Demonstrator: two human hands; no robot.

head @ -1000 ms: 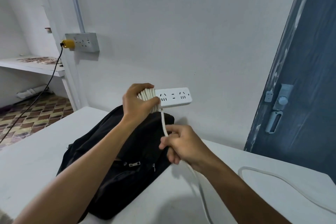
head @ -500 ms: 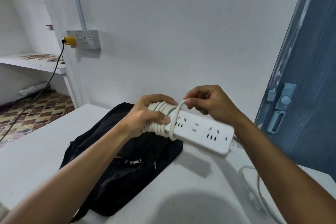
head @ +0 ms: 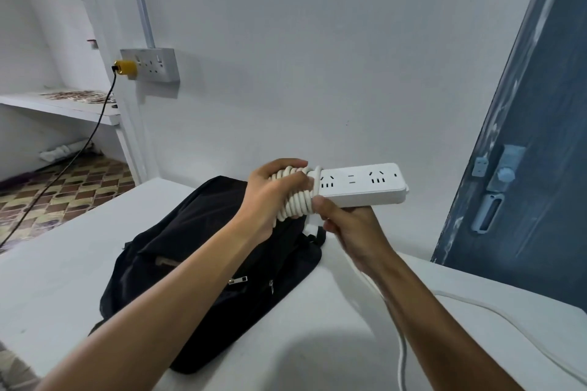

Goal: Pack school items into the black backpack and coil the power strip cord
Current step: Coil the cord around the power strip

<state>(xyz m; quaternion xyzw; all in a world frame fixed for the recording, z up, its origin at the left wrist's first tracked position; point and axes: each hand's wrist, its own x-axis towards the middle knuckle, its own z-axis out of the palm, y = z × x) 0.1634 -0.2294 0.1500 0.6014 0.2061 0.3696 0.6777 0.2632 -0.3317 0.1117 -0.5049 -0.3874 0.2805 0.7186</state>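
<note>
— On the white surface (head: 47, 279) the soft black fabric backpack (head: 197, 267) lies zipped; slack white cord (head: 495, 311) could snag at its edge.

— Above it, the white plastic power strip (head: 359, 184) may shed coils if the left hand (head: 270, 194), clenched round them, eases; right hand (head: 349, 228) pinches the next turn.

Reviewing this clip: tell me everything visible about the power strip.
The power strip is a white, smooth plastic bar with rounded ends and socket holes on top, held roughly level above the black backpack. Its white cord is wound in tight turns around one end. The left hand grips those turns; the right hand holds the cord from below. Loose cord trails across the table.
</note>
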